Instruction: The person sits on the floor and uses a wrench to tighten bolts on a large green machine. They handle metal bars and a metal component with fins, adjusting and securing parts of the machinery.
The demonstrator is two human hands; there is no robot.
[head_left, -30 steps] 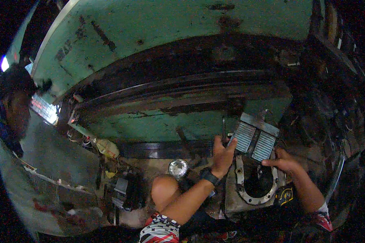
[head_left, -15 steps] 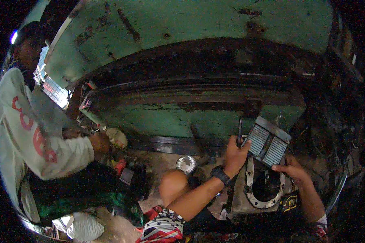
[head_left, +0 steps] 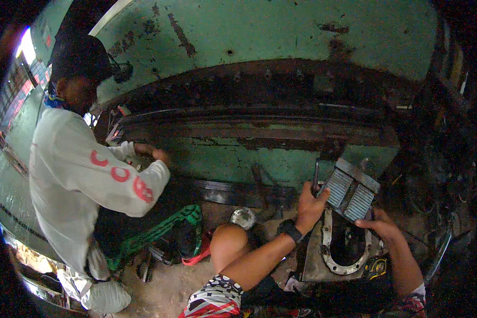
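Observation:
A grey metal piece with two ribbed panels (head_left: 340, 187) and a plain raised bar along its top edge is held tilted between my two hands. My left hand (head_left: 311, 205) closes on its left edge, thumb against the ribs. A dark upright rod (head_left: 316, 174) stands at those fingers; whether it is gripped too, I cannot tell. My right hand (head_left: 382, 225) pinches the lower right corner, thumb on top, other fingers hidden behind. Just below lies a squarish metal plate (head_left: 312, 254) with a round opening, edged by a ring flange (head_left: 327, 253) with bolt holes.
A large green machine (head_left: 281, 32) with a dark slot fills the far side. At left, close by, a person in a white long-sleeved top (head_left: 74, 153) bends forward, hands together. A round shiny tin (head_left: 243, 217) stands beyond my knee (head_left: 230, 245). A pale sack (head_left: 107, 296) lies lower left.
The person at left has leaned further into view, hands now higher near the machine; the pale object they held is no longer visible. My hands keep the ribbed piece in nearly the same place.

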